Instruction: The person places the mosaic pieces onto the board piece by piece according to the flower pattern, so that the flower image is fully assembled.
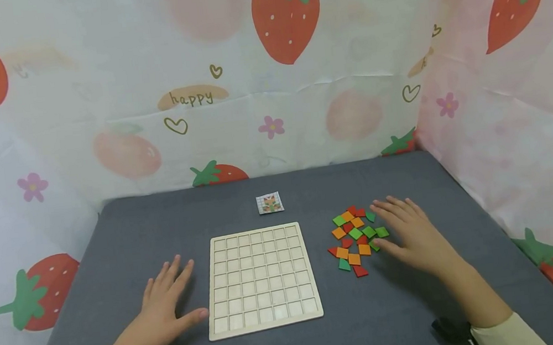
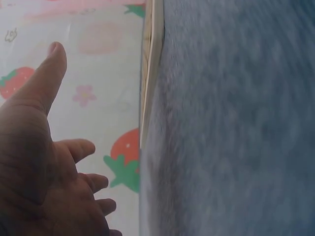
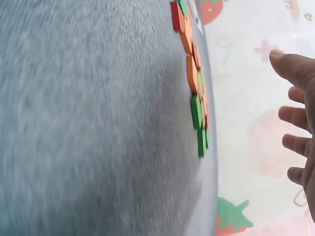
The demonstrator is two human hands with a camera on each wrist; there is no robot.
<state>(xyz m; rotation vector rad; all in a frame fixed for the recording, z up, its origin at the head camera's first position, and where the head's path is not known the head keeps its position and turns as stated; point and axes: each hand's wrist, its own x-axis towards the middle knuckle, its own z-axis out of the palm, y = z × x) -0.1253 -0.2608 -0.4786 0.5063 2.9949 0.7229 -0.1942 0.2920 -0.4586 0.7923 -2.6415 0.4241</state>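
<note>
The work looks to be at the point just before a tile is picked up: both hands are unladen, and the colored tiles [image 1: 355,234] lie in a loose cluster right of center, beside the pale gridded board [image 1: 262,285] at the lower middle of the frame. The left hand [image 1: 162,308], at lower left, has its fingers spread wide, its thumb tip by the board's left edge; whether they touch I cannot tell. The right hand [image 1: 415,239], at right, is also spread wide and holds nothing; the right wrist view shows it apart from the tiles.

As I judge it, the next move calls for narrowing the right thumb and finger onto one thin tile without shoving its overlapping neighbors, with the left hand able to steady the board.

Above the board on the gray table [image 1: 161,222] lies a small card [image 1: 270,203] with a colored figure on a grid; no wording on it is legible. The backdrop [image 1: 134,47] reads "happy" at upper middle. A black object [image 1: 449,331] at lower right carries pale marks too partial to read.
</note>
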